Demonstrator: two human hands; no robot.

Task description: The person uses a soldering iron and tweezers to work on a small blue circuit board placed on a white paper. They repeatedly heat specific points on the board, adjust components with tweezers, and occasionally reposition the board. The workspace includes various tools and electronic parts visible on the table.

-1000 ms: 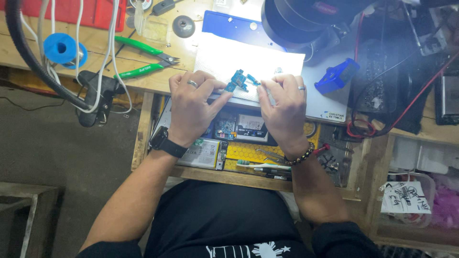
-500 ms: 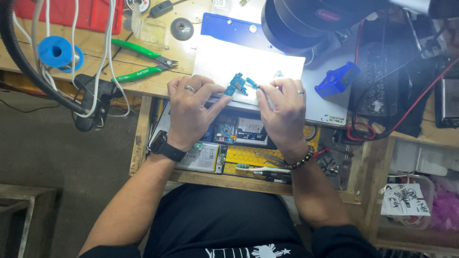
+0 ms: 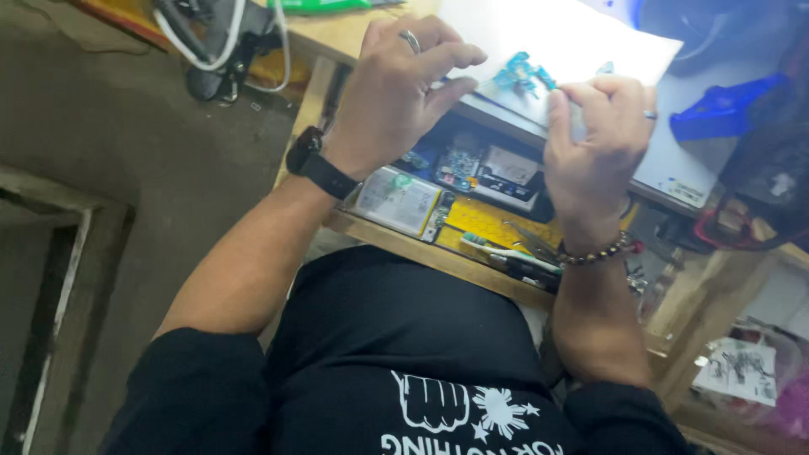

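I saw my left hand (image 3: 396, 88) and right hand (image 3: 594, 139) curled, fingers apart, either side of a small teal circuit part (image 3: 521, 74) on the white mat (image 3: 581, 38); whether either pinched it, I couldn't tell. Below them, the open desk drawer (image 3: 421, 244) held circuit boards (image 3: 462, 164), a silvery flat battery pack (image 3: 398, 200) and a yellow case (image 3: 489, 221).

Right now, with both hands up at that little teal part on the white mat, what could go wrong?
1. The small teal part lies between the left hand and the right hand, close to the white mat's near edge; a slip might send it into the open drawer below.
2. That drawer is crowded with circuit boards and tweezers, so a dropped piece could be hard to find.
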